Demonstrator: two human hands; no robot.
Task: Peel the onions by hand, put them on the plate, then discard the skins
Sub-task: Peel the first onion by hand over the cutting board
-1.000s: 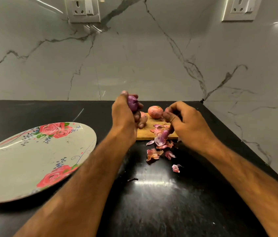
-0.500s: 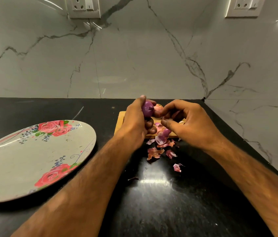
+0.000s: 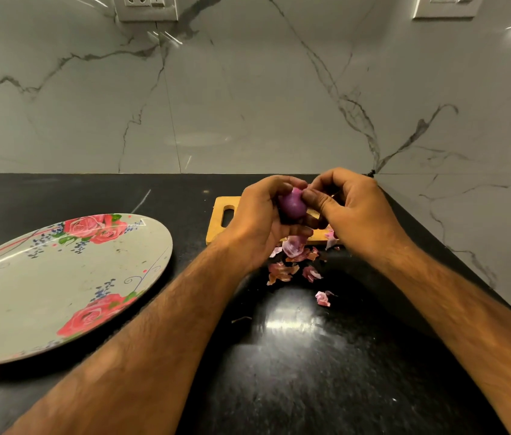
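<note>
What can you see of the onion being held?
The onion is small, round and glossy purple, its papery outer skin apparently mostly off. The left hand cups it from the left and below; the right hand pinches at its top right. It is held up over the wooden cutting board.

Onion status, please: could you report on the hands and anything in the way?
Left hand grips onion. Right hand pinches its top. Plate holds no onion. Skins below hands, nothing blocking.
</note>
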